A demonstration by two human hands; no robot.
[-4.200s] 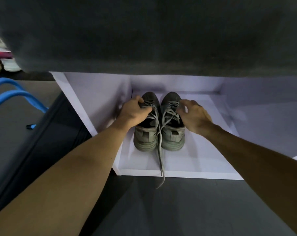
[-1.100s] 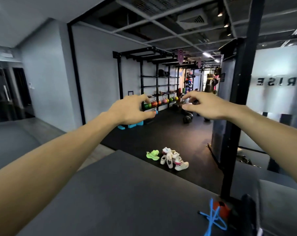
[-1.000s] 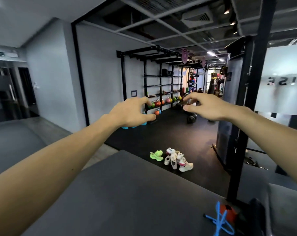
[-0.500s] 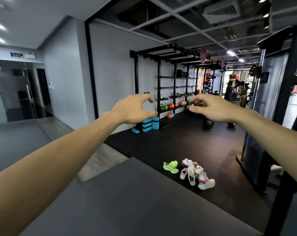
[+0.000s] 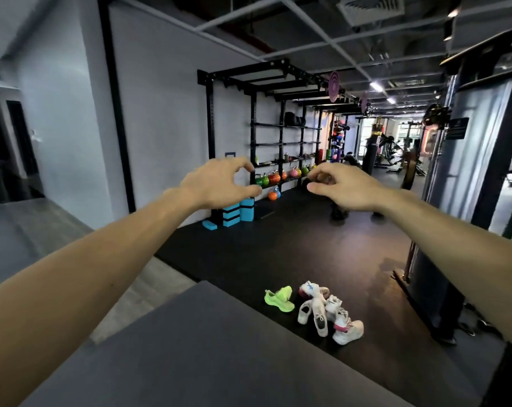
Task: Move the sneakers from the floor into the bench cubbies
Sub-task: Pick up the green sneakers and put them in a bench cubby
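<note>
A neon green sneaker point(image 5: 279, 299) lies on the black floor mat beyond the bench. Beside it sits a heap of white sneakers point(image 5: 328, 314) with pink and blue accents. The grey padded bench top point(image 5: 207, 353) fills the lower foreground; its cubbies are out of sight. My left hand point(image 5: 219, 183) and my right hand point(image 5: 342, 186) are stretched out in the air at chest height, fingers loosely curled, holding nothing. Both hands are far above and short of the sneakers.
A black storage rack point(image 5: 278, 136) with coloured kettlebells point(image 5: 273, 179) stands against the far wall, blue blocks point(image 5: 238, 211) at its foot. A dark metal machine frame point(image 5: 466, 183) rises on the right. Grey floor lies to the left.
Earlier both hands rested on a grey sneaker pair inside a white cubby. Since then my view has risen to the gym floor, and over the last second it has drifted left; the hands stay empty.
</note>
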